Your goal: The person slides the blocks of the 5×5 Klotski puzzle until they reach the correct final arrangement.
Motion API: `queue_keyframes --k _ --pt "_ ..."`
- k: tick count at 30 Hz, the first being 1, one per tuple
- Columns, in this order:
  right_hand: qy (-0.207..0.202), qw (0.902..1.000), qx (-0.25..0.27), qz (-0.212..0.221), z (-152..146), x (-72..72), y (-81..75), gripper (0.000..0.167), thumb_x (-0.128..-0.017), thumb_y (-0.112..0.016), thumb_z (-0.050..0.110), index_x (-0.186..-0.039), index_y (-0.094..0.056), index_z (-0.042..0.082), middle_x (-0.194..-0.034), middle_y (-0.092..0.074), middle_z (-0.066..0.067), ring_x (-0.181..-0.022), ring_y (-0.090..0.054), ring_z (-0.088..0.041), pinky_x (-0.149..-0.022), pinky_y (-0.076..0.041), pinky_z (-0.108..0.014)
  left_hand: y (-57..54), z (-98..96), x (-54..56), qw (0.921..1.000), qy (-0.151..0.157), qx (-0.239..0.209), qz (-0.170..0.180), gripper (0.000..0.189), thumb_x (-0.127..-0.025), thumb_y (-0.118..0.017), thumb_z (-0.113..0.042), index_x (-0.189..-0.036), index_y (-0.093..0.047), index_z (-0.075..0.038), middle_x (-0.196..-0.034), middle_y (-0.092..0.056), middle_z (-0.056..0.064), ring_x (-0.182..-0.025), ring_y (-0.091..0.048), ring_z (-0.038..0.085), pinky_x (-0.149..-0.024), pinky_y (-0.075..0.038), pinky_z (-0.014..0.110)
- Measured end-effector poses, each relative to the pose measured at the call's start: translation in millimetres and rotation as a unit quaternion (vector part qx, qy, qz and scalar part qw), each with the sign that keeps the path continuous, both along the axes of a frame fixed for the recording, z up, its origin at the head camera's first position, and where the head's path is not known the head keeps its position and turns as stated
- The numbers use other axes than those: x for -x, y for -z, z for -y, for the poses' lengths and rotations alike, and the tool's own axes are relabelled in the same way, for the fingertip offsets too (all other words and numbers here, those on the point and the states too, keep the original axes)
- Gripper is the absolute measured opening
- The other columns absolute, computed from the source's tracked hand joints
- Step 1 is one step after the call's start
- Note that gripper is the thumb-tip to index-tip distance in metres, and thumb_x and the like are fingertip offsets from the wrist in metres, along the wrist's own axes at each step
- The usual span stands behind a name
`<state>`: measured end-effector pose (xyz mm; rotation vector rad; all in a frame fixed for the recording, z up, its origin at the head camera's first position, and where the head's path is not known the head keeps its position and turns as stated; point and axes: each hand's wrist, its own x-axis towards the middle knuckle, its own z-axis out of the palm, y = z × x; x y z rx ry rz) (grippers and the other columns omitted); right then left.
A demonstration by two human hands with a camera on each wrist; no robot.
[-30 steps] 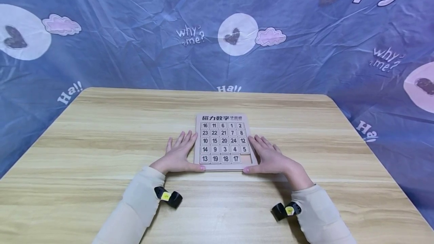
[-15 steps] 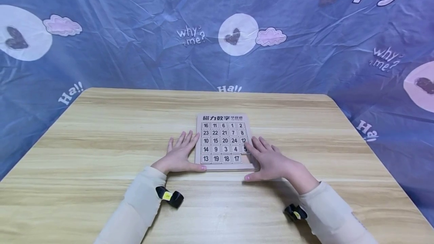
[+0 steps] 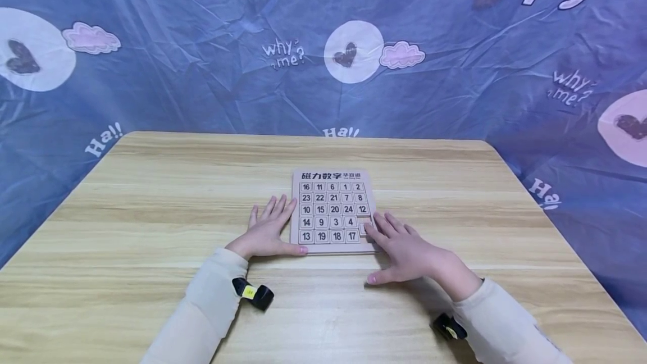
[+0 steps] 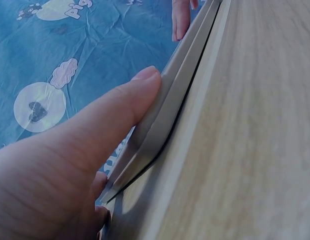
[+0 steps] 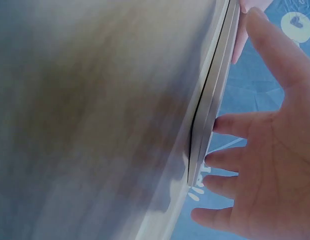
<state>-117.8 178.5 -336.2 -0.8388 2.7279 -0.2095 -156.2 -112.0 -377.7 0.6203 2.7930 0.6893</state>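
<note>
A grey number sliding puzzle (image 3: 333, 248) lies on the table, its square tiles in rows under a line of black Chinese characters. My left hand (image 3: 268, 235) rests at its near left corner, fingers spread along the left side. In the left wrist view the straight thumb (image 4: 122, 102) lies on the board's front rim. My right hand (image 3: 409, 250) reaches over the right edge with a fingertip on a tile (image 3: 364, 229) in the last column, below the 12 tile (image 3: 361, 209). That fingertip partly hides the tile. The right thumb (image 3: 380, 277) stays off the board, in front of it.
The wood-grain table (image 3: 177, 178) stretches out on all sides of the puzzle. Behind it hangs a blue printed cloth (image 3: 227, 83). A small black camera is strapped to each sleeve, one at the left wrist (image 3: 262, 297) and one at the right (image 3: 447, 327).
My right hand has left the board's right edge and drawn toward me, its fingertip on the 5 tile. That tile has slid down, opening a gap below 12. The left hand stays put.
</note>
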Motion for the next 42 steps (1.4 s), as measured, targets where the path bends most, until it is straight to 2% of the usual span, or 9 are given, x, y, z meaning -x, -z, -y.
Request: queue_keyframes --k 13,17,21,32,42 --pt "-0.027 0.9995 -0.017 0.000 2 -9.2 -6.6 0.101 -0.063 -0.054 0.067 -0.134 -0.027 0.000 -0.139 -0.010 -0.024 -0.124 -0.006 -0.042 -0.091 -0.013 -0.062 0.2 2.0 0.2 1.0000 -0.004 0.008 -0.003 0.111 -0.058 -0.058 -0.070 -0.140 -0.007 -0.014 -0.142 0.001 0.012 -0.127 0.007 0.028 -0.094 0.013 0.053" --pt "-0.033 0.9992 -0.013 -0.019 8 -3.9 -11.8 0.097 -0.065 -0.054 0.065 -0.134 -0.028 0.003 -0.139 -0.010 -0.023 -0.124 -0.005 -0.041 -0.091 -0.011 -0.062 0.4 2.4 0.1 0.9999 -0.004 0.012 -0.002 0.111 -0.058 -0.057 -0.070 -0.140 -0.007 -0.013 -0.142 0.001 0.012 -0.127 0.008 0.028 -0.094 0.013 0.052" --pt "-0.048 0.9984 -0.006 -0.030 27 5.0 -14.8 0.092 -0.069 -0.053 0.063 -0.136 -0.025 0.008 -0.140 -0.007 -0.022 -0.125 -0.004 -0.039 -0.092 -0.009 -0.061 -0.4 2.5 -0.2 0.9998 -0.004 0.017 -0.003 0.111 -0.059 -0.057 -0.070 -0.140 -0.007 -0.013 -0.142 0.001 0.012 -0.127 0.008 0.027 -0.094 0.013 0.052" --pt "-0.085 0.9924 -0.083 -0.032 82 23.3 -11.6 0.092 -0.068 -0.045 0.070 -0.139 -0.019 0.018 -0.141 -0.004 -0.017 -0.126 -0.001 -0.035 -0.094 -0.005 -0.058 -1.8 -0.2 0.4 0.9999 0.006 0.013 -0.003 0.108 -0.061 -0.056 -0.069 -0.140 -0.008 -0.012 -0.142 0.000 0.014 -0.127 0.007 0.029 -0.093 0.012 0.054" --pt "-0.085 0.9912 -0.098 -0.025 90 25.3 -6.6 0.089 -0.069 -0.047 0.069 -0.139 -0.019 0.022 -0.142 -0.004 -0.016 -0.126 -0.001 -0.035 -0.094 -0.007 -0.059 -0.8 0.9 0.8 0.9998 0.008 0.016 0.002 0.108 -0.061 -0.055 -0.069 -0.140 -0.007 -0.013 -0.142 0.000 0.014 -0.127 0.008 0.029 -0.093 0.013 0.054"
